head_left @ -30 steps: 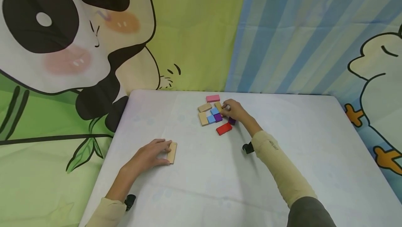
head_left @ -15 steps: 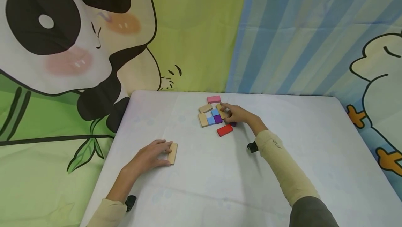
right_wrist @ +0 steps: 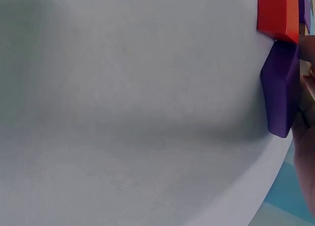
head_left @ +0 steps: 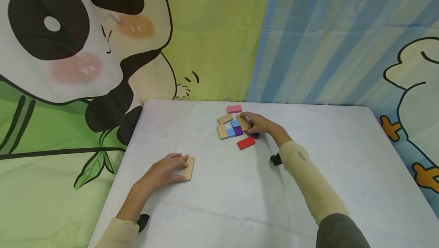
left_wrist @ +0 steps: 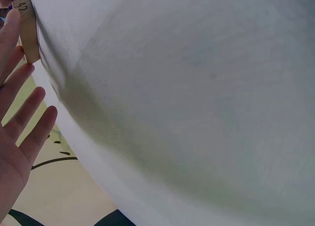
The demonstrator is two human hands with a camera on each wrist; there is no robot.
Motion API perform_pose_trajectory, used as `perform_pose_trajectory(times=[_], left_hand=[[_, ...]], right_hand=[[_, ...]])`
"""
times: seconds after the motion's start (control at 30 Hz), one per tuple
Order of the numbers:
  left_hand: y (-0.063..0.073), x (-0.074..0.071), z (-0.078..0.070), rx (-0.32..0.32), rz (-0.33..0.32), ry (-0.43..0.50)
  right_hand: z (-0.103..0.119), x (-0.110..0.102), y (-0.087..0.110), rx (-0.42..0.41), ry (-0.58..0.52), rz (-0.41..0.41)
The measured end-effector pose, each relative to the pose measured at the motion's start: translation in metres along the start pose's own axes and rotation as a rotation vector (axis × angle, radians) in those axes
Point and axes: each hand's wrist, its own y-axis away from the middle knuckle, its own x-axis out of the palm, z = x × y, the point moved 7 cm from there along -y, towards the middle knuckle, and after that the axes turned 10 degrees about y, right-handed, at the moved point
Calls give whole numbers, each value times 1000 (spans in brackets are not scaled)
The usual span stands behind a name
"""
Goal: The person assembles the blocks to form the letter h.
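My left hand (head_left: 169, 168) pinches a plain wooden block (head_left: 189, 168) between thumb and fingers, lying on the table at the left. In the left wrist view that wooden block (left_wrist: 27, 31) bears a printed mark, and the other fingers are spread. At the far middle, my right hand (head_left: 258, 123) holds another wooden block (head_left: 243, 123) by its ends. It lies along the right side of light blue blocks (head_left: 231, 132) and a purple block (head_left: 238, 130). Under the right hand a dark purple block (right_wrist: 281, 90) touches the red block (right_wrist: 275, 12).
Two more wooden blocks, one flat (head_left: 225, 119) and one upright in the view (head_left: 222, 132), edge the group's left. A pink block (head_left: 234, 109) lies behind it. The white table (head_left: 219, 202) meets a printed cloth (head_left: 212, 38) at its far edge.
The right hand has shifted slightly right and nearer, bringing its wooden block alongside the purple and light blue blocks. My left hand stays on its block.
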Motion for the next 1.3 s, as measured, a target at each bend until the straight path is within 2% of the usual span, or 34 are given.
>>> perform_pose_trajectory(times=[0.2, 0.37, 0.57, 0.73, 0.87, 0.97, 1.1, 1.3], left_hand=[[1, -2, -1, 11, -23, -4], [2, -3, -1, 18, -22, -8], [3, -2, 0, 10, 5, -4], [3, -1, 1, 22, 15, -26], [3, 2, 2, 19, 35, -41], [3, 3, 3, 21, 44, -45], [3, 2, 3, 34, 42, -46], [3, 1, 0, 59, 46, -63]], right_hand=[[0, -1, -2, -1, 33, -64], [1, -1, -3, 44, -10, -95], [11, -14, 1, 37, -69, -231], [54, -6, 2, -59, -88, -260], [100, 16, 0, -179, -46, -245], [130, 33, -4, -231, -54, -218], [157, 53, -14, -233, -88, -175], [170, 73, -28, -187, -41, -153]])
